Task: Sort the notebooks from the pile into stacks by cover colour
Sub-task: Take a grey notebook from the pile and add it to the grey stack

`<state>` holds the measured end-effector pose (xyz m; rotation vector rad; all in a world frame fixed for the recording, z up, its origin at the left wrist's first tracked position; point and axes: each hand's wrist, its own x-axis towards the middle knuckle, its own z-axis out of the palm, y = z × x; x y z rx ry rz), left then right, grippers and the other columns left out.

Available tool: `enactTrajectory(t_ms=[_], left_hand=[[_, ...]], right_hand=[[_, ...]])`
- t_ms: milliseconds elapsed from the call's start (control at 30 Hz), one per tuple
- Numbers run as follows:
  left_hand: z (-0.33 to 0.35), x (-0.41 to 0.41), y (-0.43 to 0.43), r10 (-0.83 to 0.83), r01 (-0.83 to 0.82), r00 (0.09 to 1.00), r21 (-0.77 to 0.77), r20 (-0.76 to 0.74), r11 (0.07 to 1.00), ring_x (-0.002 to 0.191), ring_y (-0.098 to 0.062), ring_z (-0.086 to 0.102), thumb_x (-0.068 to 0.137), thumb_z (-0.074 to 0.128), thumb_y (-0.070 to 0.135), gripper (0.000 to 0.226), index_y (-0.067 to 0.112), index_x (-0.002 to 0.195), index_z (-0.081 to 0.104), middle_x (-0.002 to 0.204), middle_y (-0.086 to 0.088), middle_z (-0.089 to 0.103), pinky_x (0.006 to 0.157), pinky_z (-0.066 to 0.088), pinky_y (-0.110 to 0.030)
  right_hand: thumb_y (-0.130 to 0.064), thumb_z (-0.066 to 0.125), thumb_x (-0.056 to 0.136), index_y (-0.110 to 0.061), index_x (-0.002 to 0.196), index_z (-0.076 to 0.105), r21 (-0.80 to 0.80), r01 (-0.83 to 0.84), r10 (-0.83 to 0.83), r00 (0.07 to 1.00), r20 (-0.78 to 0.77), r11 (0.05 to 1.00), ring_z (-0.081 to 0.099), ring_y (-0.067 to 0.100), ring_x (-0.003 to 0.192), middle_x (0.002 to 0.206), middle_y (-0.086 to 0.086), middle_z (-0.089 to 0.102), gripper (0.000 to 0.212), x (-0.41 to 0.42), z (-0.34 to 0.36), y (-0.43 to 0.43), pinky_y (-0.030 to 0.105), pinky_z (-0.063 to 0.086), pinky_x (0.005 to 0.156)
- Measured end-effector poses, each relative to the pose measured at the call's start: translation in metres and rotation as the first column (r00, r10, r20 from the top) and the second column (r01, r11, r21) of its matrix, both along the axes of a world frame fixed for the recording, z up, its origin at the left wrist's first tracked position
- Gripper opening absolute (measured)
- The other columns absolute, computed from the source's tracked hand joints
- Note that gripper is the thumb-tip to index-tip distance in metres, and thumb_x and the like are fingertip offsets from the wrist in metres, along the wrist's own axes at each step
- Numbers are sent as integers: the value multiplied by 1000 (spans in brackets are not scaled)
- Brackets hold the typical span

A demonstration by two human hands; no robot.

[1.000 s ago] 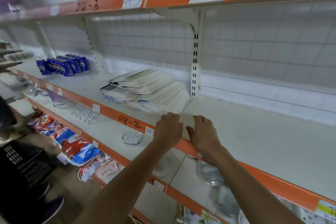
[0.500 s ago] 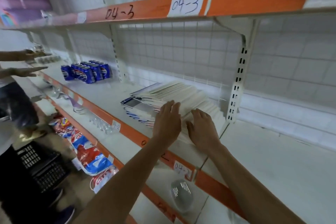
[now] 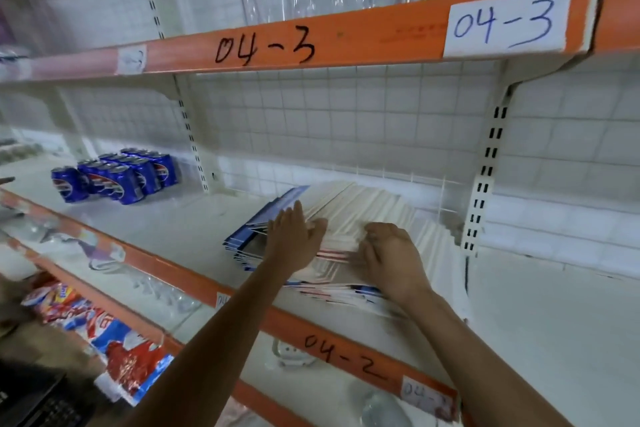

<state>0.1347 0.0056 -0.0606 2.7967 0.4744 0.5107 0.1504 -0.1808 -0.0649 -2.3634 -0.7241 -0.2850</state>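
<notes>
The pile of notebooks (image 3: 363, 204) lies fanned on the shelf (image 3: 166, 229) marked 04-2, blue covers at its left, white across the middle. The left hand (image 3: 294, 243) presses flat on it, fingers straight; the right hand (image 3: 391, 253), just beside, curls its fingers into the fanned edges (too blurred to tell if it pinches one). Best, I judge, to steady the pile and peel off one cover at a time.
</notes>
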Motion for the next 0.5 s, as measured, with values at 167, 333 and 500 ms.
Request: enactTrajectory(t_ms=[167, 333, 500], left_hand=[[3, 2, 2, -74, 72, 976, 21, 207, 997, 108, -34, 53, 81, 37, 50, 58, 5, 104, 66, 108, -21, 61, 91, 40, -37], [11, -2, -21, -99, 153, 938, -141, 332, 978, 105, -22, 51, 101, 37, 16, 29, 7, 109, 63, 110, -11, 60, 85, 40, -30], [17, -21, -55, -371, 453, 651, 53, 662, 890, 80, -12, 47, 96, 37, 17, 29, 3, 86, 61, 84, -10, 58, 73, 38, -23]], right_hand=[[-22, 48, 96, -6, 121, 60, 60, 87, -88, 996, 17, 994, 52, 30, 111, 119, 12, 62, 32, 1, 3, 6, 31, 38, 97], [-23, 45, 98, -6, 106, 66, 198, 120, -115, 993, -36, 973, 59, 27, 100, 105, 9, 68, 28, -7, 18, 6, 27, 37, 85], [-51, 45, 94, -8, 88, 63, 681, 461, 210, 719, -662, 569, 66, 23, 72, 81, 12, 70, 47, -9, 43, -2, 35, 52, 77]])
